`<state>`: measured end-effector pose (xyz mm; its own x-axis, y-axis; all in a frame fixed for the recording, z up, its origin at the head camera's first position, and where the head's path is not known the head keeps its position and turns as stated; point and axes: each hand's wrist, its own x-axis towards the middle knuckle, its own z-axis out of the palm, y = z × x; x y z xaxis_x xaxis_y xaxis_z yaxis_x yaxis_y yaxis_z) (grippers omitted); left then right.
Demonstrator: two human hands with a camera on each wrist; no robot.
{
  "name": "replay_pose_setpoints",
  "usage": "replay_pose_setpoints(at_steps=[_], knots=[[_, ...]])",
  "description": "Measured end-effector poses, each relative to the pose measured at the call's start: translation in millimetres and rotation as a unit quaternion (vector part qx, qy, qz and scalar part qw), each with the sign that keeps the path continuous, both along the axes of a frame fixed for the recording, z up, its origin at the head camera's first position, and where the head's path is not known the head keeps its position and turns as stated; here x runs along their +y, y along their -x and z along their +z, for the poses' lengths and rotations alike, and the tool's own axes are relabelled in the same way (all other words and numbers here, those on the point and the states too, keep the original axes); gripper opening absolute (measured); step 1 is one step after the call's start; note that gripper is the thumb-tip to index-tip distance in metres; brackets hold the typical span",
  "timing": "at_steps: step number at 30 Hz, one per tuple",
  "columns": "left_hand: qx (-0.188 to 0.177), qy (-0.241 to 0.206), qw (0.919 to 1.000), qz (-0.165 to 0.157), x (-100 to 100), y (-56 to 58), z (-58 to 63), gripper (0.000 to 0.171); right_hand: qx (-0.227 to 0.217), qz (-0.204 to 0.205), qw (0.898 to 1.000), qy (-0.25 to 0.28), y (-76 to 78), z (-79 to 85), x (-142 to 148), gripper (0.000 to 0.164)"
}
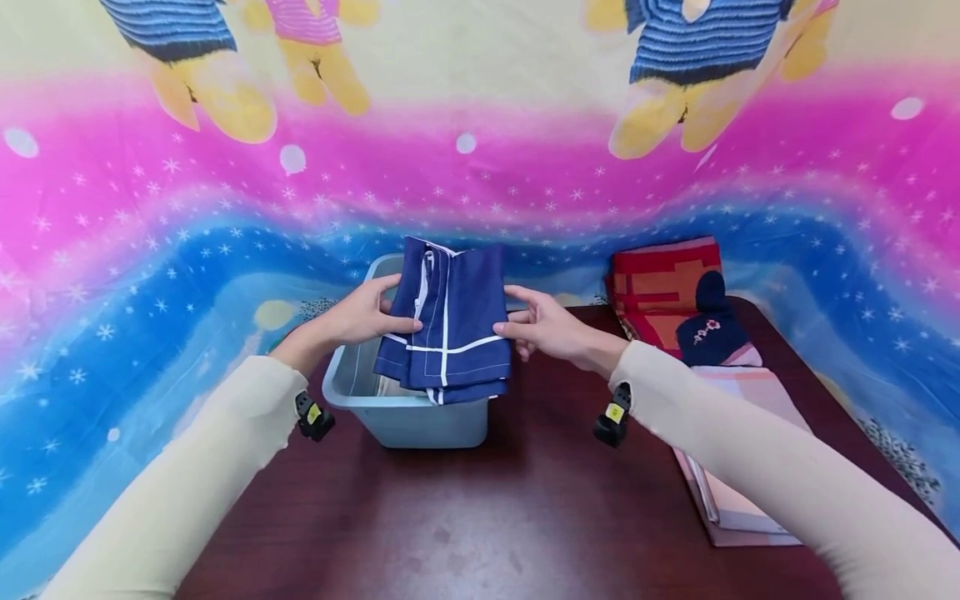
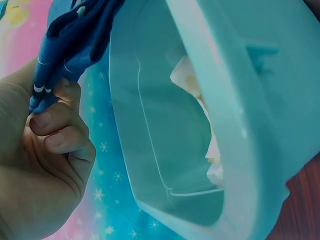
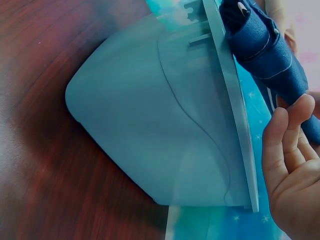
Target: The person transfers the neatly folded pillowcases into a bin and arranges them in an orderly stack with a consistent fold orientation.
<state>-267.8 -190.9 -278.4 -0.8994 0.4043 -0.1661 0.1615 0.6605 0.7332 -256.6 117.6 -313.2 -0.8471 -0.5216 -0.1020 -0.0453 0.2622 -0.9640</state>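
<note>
A folded navy cloth (image 1: pixel 472 308) with white lines hangs above a grey-blue plastic bin (image 1: pixel 420 425). My left hand (image 1: pixel 360 312) pinches its left side between thumb and fingers. On the opposite side, my right hand (image 1: pixel 551 329) grips the cloth's edge. In the left wrist view, the left hand (image 2: pixel 55 145) holds a bunched corner of the navy cloth (image 2: pixel 75 45) beside the bin's rim (image 2: pixel 240 150). Some whitish cloth (image 2: pixel 187 77) lies inside the bin. The right wrist view has the right hand's fingertips (image 3: pixel 300 107) against the layered cloth, just past the rim.
On the table's right side lie a red and orange patterned cloth (image 1: pixel 652 283), a dark navy piece with a small flower motif (image 1: pixel 701 337), and a folded pale pink cloth (image 1: pixel 742 492). A printed sheet (image 1: pixel 450 167) hangs behind the dark wooden table (image 1: pixel 465 525).
</note>
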Motion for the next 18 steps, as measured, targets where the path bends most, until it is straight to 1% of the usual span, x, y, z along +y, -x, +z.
replay_pose_setpoints(at_steps=[5,11,14,18], knots=[[0.016,0.025,0.9995,0.000,-5.4,6.2,3.7,0.098,-0.003,0.000,1.000,0.011,4.7,0.4,-10.9,0.078],[0.015,0.045,0.9988,0.009,-9.3,11.1,3.5,0.096,-0.005,0.001,1.000,0.005,10.6,-0.9,-18.2,0.078],[0.019,0.047,0.9986,0.015,-10.2,13.9,1.4,0.095,0.001,-0.004,1.000,-0.007,15.7,-1.3,-21.3,0.078],[0.025,0.035,0.9989,0.016,-11.4,18.7,-4.0,0.095,0.008,-0.018,1.000,-0.018,22.9,-2.4,-25.9,0.078]])
